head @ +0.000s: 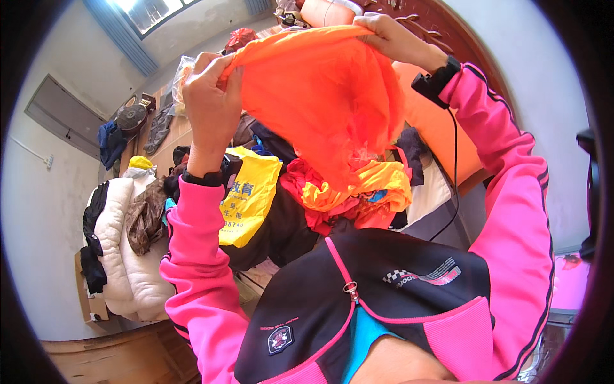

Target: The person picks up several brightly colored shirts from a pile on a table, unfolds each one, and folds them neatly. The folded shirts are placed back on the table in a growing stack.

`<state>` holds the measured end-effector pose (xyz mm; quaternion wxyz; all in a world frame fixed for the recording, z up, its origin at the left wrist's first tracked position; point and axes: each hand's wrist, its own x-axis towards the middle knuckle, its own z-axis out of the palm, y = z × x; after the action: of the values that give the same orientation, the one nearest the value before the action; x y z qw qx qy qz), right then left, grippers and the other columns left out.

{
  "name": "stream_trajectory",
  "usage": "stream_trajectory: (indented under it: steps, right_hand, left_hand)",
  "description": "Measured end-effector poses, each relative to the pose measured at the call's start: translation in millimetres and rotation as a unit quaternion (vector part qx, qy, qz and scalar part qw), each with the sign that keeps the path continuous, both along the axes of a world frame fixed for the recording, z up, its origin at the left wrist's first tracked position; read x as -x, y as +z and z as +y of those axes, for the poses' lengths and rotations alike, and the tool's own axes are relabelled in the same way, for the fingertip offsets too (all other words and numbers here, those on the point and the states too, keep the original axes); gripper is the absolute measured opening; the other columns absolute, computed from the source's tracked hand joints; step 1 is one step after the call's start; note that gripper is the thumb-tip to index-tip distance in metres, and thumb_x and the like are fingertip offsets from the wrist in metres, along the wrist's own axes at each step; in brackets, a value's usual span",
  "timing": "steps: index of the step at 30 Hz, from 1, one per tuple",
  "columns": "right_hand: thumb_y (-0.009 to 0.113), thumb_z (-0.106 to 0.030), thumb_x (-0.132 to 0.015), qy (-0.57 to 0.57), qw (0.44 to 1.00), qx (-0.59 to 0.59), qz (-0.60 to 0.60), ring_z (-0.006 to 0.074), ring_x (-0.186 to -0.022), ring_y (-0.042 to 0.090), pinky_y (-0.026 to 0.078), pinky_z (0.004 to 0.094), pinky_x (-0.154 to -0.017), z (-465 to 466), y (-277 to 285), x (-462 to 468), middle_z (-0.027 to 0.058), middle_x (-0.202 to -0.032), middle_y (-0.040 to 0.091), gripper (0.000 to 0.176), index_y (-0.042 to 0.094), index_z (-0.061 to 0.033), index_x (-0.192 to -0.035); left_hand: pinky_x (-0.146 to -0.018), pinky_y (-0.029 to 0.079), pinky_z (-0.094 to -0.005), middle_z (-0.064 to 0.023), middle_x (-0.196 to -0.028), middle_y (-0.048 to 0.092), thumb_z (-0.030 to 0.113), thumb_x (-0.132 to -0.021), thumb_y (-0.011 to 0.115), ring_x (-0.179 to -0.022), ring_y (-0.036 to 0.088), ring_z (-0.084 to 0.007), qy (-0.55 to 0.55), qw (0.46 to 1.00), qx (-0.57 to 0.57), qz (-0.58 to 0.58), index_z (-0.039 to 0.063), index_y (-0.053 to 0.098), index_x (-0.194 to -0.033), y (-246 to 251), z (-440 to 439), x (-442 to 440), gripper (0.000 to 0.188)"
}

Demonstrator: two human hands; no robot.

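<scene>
An orange fabric bag [316, 91], or a similar thin orange cloth, hangs stretched between my two raised hands. My left hand [213, 91] pinches one end of its upper edge, and my right hand [391, 38] grips the other end. The fabric droops into a loose pouch over a heap of yellow cloth [379, 180] and red cloth [297, 180]. Below my left hand lies a flat yellow bag [254, 197] bearing blue writing. Dark clothing [288, 230] spreads beside and under that bag.
A rolled cream quilt [117, 240] sits at the left with dark garments on it. An orange cushion [441, 125] lies at the right beside a carved wooden headboard [470, 38]. A round dark fan-like object [132, 117] stands at the back left. A black cable [453, 168] hangs from my right wrist.
</scene>
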<state>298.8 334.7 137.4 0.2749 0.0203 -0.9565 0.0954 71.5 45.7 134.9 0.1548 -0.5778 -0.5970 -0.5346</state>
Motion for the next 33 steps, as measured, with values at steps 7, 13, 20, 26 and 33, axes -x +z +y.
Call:
stream_trajectory:
  steps: [7,13,20,26,33]
  right_hand:
    - [0.058,-0.013,-0.094,-0.059,0.954,0.24,0.168,0.0098,-0.072,0.057,0.049,0.0334,-0.064,-14.7,-45.5,32.5,-0.0011,-0.082,0.065,0.019,0.063,0.0034,-0.104]
    - [0.055,-0.012,-0.097,0.012,0.93,0.36,0.071,0.0065,-0.088,0.056,0.049,0.026,-0.079,-67.8,-41.7,5.1,-0.0002,-0.101,0.063,0.019,0.063,-0.0011,-0.11]
    - [0.043,-0.022,-0.104,0.193,0.565,0.802,0.03,0.0211,-0.105,0.064,0.051,0.0367,-0.096,-58.3,-37.3,4.5,0.0113,-0.12,0.064,0.034,0.056,0.0006,-0.125]
    - [0.04,-0.021,-0.103,0.166,0.532,0.83,0.017,0.0264,-0.119,0.057,0.041,0.0406,-0.108,-40.2,-47.2,-2.8,0.0168,-0.133,0.057,0.039,0.052,0.003,-0.13]
    - [0.037,-0.018,-0.101,0.328,0.473,0.818,-0.026,0.0301,-0.126,0.053,0.036,0.0428,-0.113,-26.3,-42.4,-19.5,0.0194,-0.138,0.053,0.041,0.05,0.0044,-0.133]
  left_hand:
    - [-0.066,0.05,-0.0414,-0.0124,-0.084,0.059,0.002,-0.073,0.063,-0.079,0.06,-0.0322,-0.142,0.985,-0.048,0.081,0.006,0.065,-0.091,-28.6,12.4,-113.5,0.018]
    - [-0.087,0.051,-0.0403,-0.0168,-0.112,0.059,0.001,-0.074,0.069,-0.109,0.057,-0.0351,-0.374,0.927,0.018,0.01,-0.003,0.057,-0.118,-89.8,3.7,-203.3,0.045]
    - [-0.072,0.053,-0.0282,-0.0101,-0.092,0.068,-0.003,-0.083,0.065,-0.083,0.068,-0.0183,-0.195,0.972,-0.034,-0.123,0.0,0.067,-0.096,-142.0,-32.8,-94.3,0.013]
    - [-0.097,0.045,-0.0325,-0.0118,-0.135,0.05,0.02,-0.088,0.073,-0.125,0.048,-0.0227,-0.069,0.906,0.087,-0.41,0.001,0.041,-0.14,-220.3,-20.4,-37.2,0.064]
    - [-0.092,0.044,-0.0258,-0.0004,-0.111,0.067,0.022,-0.096,0.063,-0.102,0.06,-0.0085,-0.329,0.698,0.223,-0.596,0.001,0.064,-0.119,-281.4,-2.4,-59.0,0.031]
